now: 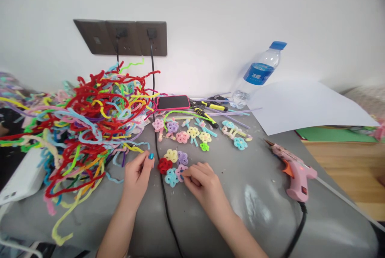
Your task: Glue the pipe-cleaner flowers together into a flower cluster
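A ring of pipe-cleaner flowers lies on the grey table (pixel 240 173): a yellow flower (pixel 171 155), a purple flower (pixel 182 157), a red flower (pixel 164 165), a light-blue flower (pixel 171 177) and a pink flower (pixel 179 171). My right hand (pixel 204 179) has its thumb and fingertips pinched at the right edge of the pink flower. Left of the ring, my left hand (pixel 138 175) is closed, thumb against curled fingers and apart from the flowers. Whether anything sits in that pinch is hidden. A black cord (pixel 166 204) runs between the hands.
A tangled heap of pipe cleaners (pixel 96 117) covers the left side. Behind the ring lie smaller flower pieces (pixel 193 131), a phone (pixel 173 102) and pliers (pixel 203 114). To the right are a pink glue gun (pixel 297 173), white paper (pixel 303 107) and a leaning water bottle (pixel 258 73).
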A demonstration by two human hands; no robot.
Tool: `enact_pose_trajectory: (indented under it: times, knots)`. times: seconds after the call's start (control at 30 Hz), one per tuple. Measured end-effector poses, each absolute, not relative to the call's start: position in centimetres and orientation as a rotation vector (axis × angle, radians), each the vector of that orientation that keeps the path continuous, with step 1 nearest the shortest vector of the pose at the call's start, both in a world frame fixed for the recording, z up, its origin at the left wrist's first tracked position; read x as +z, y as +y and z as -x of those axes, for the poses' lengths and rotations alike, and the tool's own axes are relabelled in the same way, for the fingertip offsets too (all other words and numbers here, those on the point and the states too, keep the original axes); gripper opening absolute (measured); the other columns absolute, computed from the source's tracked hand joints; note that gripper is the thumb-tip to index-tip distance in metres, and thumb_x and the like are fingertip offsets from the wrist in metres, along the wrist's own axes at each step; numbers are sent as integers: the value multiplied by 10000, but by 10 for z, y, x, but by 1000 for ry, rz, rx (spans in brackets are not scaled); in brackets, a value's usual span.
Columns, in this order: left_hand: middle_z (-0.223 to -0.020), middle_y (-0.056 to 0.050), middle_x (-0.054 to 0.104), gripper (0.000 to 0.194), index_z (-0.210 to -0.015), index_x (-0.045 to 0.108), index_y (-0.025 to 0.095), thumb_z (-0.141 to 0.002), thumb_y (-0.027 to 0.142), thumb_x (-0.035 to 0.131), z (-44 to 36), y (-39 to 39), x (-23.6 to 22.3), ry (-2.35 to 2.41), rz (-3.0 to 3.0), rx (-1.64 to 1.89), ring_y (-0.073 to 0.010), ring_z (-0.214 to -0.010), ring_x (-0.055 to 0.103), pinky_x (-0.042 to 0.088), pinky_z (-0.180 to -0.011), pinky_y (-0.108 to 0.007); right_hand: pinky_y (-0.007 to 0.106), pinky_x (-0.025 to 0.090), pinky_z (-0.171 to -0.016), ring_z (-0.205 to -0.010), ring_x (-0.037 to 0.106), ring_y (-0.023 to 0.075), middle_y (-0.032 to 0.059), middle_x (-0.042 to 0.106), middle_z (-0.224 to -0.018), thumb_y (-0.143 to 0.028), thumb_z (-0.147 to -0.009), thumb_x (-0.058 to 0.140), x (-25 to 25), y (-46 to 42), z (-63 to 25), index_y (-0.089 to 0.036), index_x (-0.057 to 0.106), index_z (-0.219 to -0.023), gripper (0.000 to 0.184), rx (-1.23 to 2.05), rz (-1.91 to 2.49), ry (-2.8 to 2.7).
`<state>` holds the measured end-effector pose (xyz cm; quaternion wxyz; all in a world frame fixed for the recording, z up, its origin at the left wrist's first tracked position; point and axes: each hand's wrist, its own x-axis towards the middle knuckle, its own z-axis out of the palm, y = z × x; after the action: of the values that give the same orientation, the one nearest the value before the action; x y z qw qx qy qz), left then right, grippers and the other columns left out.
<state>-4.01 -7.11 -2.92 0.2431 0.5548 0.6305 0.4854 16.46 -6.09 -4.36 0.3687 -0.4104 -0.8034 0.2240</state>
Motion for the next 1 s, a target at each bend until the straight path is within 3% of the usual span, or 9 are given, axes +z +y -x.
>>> enact_pose_trajectory:
  times: [0.57,0.77,1.0]
  knots:
    - [-532,34,429,376,-598,439,205,-929,378,480,40,-71,-27,1735,-1551,1318,-104,-479,389,326,-461,-218,266,336,-636,-567,408,135,-53,477,-575,-123,-955,546,-46,-61,-164,-206,584,-768,208,593,1056,-2045]
    - [-517,13,522,472,-585,594,204,-992,346,401,40,-74,-23,1544,-1937,1329,-136,-521,468,417,-670,-306,263,337,-628,-568,432,137,-50,494,-576,-124,-955,550,-46,-61,-165,-211,585,-766,210,573,1047,-2055]
    - [-631,-2,608,352,-801,721,217,-993,230,426,42,-88,-24,1402,-2351,1087,-159,-636,503,337,-730,-353,260,317,-618,-559,437,138,-50,495,-573,-85,-920,553,-43,-60,-162,-215,543,-723,237,544,1100,-2114]
